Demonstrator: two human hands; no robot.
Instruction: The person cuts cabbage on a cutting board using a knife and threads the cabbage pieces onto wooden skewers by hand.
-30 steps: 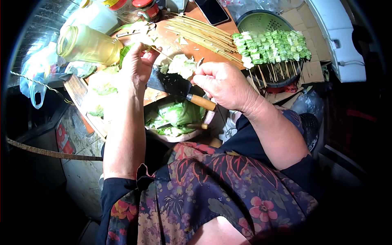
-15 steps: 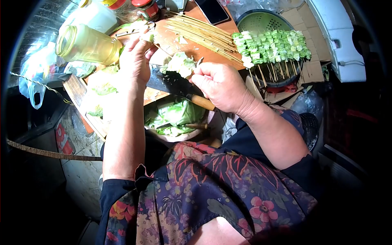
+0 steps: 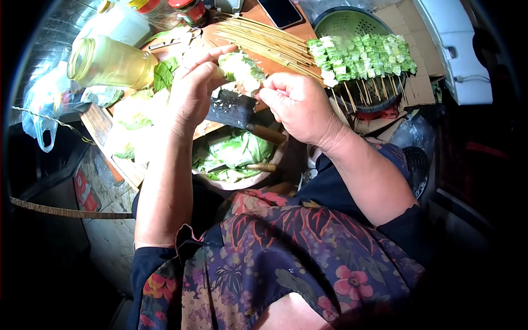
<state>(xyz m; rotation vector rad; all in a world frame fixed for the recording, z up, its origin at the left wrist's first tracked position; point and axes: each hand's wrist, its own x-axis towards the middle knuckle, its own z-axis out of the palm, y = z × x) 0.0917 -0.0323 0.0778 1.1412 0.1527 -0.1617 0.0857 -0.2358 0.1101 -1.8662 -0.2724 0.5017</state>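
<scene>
My left hand (image 3: pixel 192 91) is closed at the left end of a bunch of pale green cabbage pieces (image 3: pixel 243 70), its index finger reaching over them. My right hand (image 3: pixel 300 102) pinches at the right side of the bunch, on what seems to be a bamboo skewer; the stick itself is mostly hidden. Below them a cleaver (image 3: pixel 228 109) with cabbage bits on its dark blade lies at the board's edge, wooden handle toward me. Loose bamboo skewers (image 3: pixel 269 41) lie in a pile beyond my hands.
Finished cabbage skewers (image 3: pixel 360 58) rest across a green colander (image 3: pixel 352 25) at the right. A bowl of cabbage (image 3: pixel 236 151) with a wooden-handled knife (image 3: pixel 258 167) sits below the board. A glass jar (image 3: pixel 110 63), cut cabbage (image 3: pixel 135 113) and a phone (image 3: pixel 280 12) are around.
My left hand has moved down and inward, closer to the cabbage bunch and my right hand. The view has shifted slightly.
</scene>
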